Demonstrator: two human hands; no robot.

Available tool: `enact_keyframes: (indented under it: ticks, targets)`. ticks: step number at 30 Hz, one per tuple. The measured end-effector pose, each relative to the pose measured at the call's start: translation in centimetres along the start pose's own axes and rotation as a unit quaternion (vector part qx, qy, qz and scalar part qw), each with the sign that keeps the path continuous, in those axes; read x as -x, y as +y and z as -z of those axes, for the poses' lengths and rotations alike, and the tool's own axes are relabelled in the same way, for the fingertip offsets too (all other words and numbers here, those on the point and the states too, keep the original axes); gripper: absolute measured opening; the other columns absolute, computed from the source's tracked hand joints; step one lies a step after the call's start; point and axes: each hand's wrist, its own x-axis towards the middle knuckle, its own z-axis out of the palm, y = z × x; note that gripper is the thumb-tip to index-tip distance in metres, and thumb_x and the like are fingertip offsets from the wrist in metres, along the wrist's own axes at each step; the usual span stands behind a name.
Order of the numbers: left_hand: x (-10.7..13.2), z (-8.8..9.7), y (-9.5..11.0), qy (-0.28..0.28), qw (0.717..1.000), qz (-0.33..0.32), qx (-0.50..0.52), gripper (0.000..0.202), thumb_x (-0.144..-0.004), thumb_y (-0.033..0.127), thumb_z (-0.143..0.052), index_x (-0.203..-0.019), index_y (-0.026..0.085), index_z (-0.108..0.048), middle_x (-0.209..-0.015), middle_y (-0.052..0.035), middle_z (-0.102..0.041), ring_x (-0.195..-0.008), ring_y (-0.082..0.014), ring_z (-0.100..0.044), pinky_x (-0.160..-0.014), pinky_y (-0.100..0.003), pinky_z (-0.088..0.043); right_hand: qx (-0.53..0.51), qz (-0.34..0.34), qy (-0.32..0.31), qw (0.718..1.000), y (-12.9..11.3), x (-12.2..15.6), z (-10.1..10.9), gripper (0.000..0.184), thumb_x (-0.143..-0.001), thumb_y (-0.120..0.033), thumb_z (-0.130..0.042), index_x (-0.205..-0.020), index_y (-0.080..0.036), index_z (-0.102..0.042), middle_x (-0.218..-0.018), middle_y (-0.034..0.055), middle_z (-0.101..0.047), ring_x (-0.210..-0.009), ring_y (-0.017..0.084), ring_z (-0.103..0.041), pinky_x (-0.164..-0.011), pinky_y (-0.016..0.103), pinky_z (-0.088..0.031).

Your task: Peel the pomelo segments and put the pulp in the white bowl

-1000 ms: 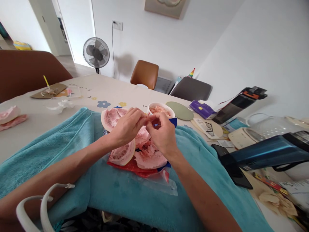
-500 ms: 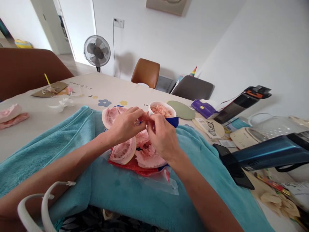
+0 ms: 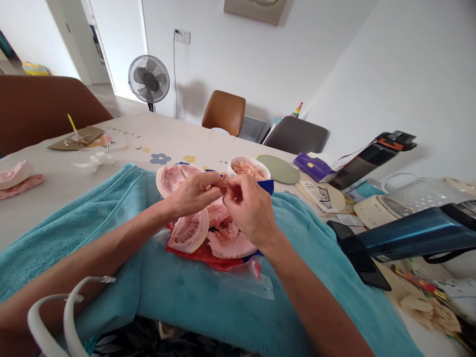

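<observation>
My left hand (image 3: 197,192) and my right hand (image 3: 250,210) meet fingertip to fingertip, both pinched closed on a small pinkish piece of pomelo flesh, mostly hidden by the fingers. Just behind them stands a white bowl (image 3: 268,173) holding loose pink pomelo flesh (image 3: 247,170). Under the hands lie a cut pomelo piece (image 3: 173,179), a thick rind with white edge (image 3: 190,232) and a torn pink peel (image 3: 230,243). These rest on a red and clear plastic bag (image 3: 208,259) spread over a turquoise towel (image 3: 178,292).
At the right are a blue bottle (image 3: 409,233), a black phone (image 3: 359,258), a dark bottle (image 3: 366,161), a purple pack (image 3: 315,167) and a green oval mat (image 3: 278,169). More peel (image 3: 18,178) and crumpled tissue (image 3: 94,162) lie to the left.
The left hand has tilted down slightly and its fingers have curled in. The right fingers have drawn a little lower. The bowl and peels look the same.
</observation>
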Motion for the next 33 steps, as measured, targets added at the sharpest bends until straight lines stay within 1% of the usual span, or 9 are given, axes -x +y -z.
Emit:
enact_keyframes:
  ticks: [4,8,11,17,22,24,26,29,33]
  targets:
    - [0.0,0.1,0.2,-0.006,0.996,0.054,0.075,0.014,-0.074,0.013,-0.045,-0.063,0.017,-0.052,-0.064,0.0028,-0.052,-0.058,-0.0097,-0.051,-0.055,-0.022,-0.042,-0.034,-0.047,-0.006,0.998,-0.2,-0.2,0.4,0.01,-0.079,-0.013,-0.049,-0.078,-0.023,-0.049,-0.075,0.0011,-0.064,-0.066,0.015,-0.059,-0.063,0.027,-0.044]
    - [0.1,-0.1,0.0,0.011,0.98,0.084,0.182,0.013,-0.077,0.019,-0.051,-0.071,0.018,-0.063,-0.077,0.0002,-0.064,-0.058,-0.0099,-0.056,-0.056,-0.023,-0.048,-0.089,-0.112,0.014,0.99,-0.6,-0.5,0.7,0.007,-0.077,-0.016,-0.052,-0.076,-0.023,-0.051,-0.071,-0.0009,-0.064,-0.063,0.014,-0.059,-0.061,0.027,-0.046]
    - [0.1,-0.2,-0.1,0.025,0.962,0.107,0.25,0.013,-0.076,0.021,-0.056,-0.067,0.017,-0.063,-0.073,-0.0003,-0.064,-0.056,-0.0097,-0.056,-0.056,-0.024,-0.05,-0.152,-0.166,0.024,0.974,-0.6,-0.8,0.9,0.007,-0.073,-0.016,-0.054,-0.076,-0.022,-0.055,-0.07,-0.0019,-0.064,-0.062,0.013,-0.059,-0.06,0.027,-0.047]
    - [-0.3,-0.1,0.1,0.032,0.903,0.133,0.407,0.01,-0.066,0.013,-0.055,-0.059,0.016,-0.06,-0.058,0.0008,-0.055,-0.051,-0.0107,-0.053,-0.048,-0.025,-0.048,-0.27,-0.258,0.028,0.927,0.3,-1.3,1.1,0.006,-0.068,-0.019,-0.059,-0.074,-0.019,-0.059,-0.068,-0.0023,-0.065,-0.059,0.012,-0.059,-0.057,0.026,-0.048]
    - [-0.5,0.3,0.3,-0.008,0.84,0.18,0.512,0.011,-0.06,0.015,-0.055,-0.05,0.018,-0.052,-0.049,0.0009,-0.043,-0.047,-0.0119,-0.046,-0.038,-0.024,-0.041,-0.343,-0.272,-0.019,0.899,0.6,-1.3,1.3,0.008,-0.066,-0.02,-0.059,-0.074,-0.019,-0.06,-0.067,-0.0026,-0.065,-0.058,0.011,-0.059,-0.055,0.025,-0.047]
    - [-0.5,0.2,0.1,-0.007,0.819,0.205,0.536,0.011,-0.061,0.018,-0.055,-0.051,0.019,-0.05,-0.05,0.0013,-0.041,-0.047,-0.0117,-0.046,-0.039,-0.024,-0.04,-0.357,-0.273,-0.031,0.893,0.6,-1.3,1.3,0.007,-0.067,-0.02,-0.06,-0.074,-0.019,-0.059,-0.065,-0.0031,-0.065,-0.055,0.011,-0.059,-0.053,0.024,-0.047]
    - [-0.6,-0.1,-0.2,0.017,0.814,0.22,0.537,0.011,-0.064,0.02,-0.055,-0.055,0.018,-0.051,-0.052,0.0017,-0.042,-0.048,-0.0106,-0.046,-0.042,-0.023,-0.042,-0.365,-0.276,-0.031,0.889,0.6,-1.2,1.2,0.007,-0.068,-0.021,-0.06,-0.074,-0.019,-0.059,-0.062,-0.004,-0.063,-0.053,0.01,-0.058,-0.052,0.024,-0.047]
    - [-0.7,-0.6,-0.5,0.058,0.831,0.214,0.51,0.01,-0.07,0.019,-0.057,-0.061,0.017,-0.053,-0.06,0.0005,-0.05,-0.056,-0.0106,-0.051,-0.05,-0.022,-0.047,-0.346,-0.278,-0.011,0.896,0.7,-1.1,1.1,0.007,-0.068,-0.021,-0.061,-0.075,-0.019,-0.059,-0.062,-0.004,-0.064,-0.053,0.011,-0.058,-0.053,0.025,-0.048]
    - [-0.7,-0.9,-0.4,0.049,0.842,0.189,0.502,0.009,-0.075,0.023,-0.056,-0.074,0.016,-0.061,-0.077,-0.0038,-0.061,-0.073,-0.0148,-0.059,-0.059,-0.025,-0.051,-0.283,-0.268,0.017,0.921,0.7,-1.0,1.0,0.007,-0.071,-0.023,-0.062,-0.076,-0.02,-0.06,-0.07,-0.0012,-0.067,-0.063,0.014,-0.063,-0.061,0.028,-0.051]
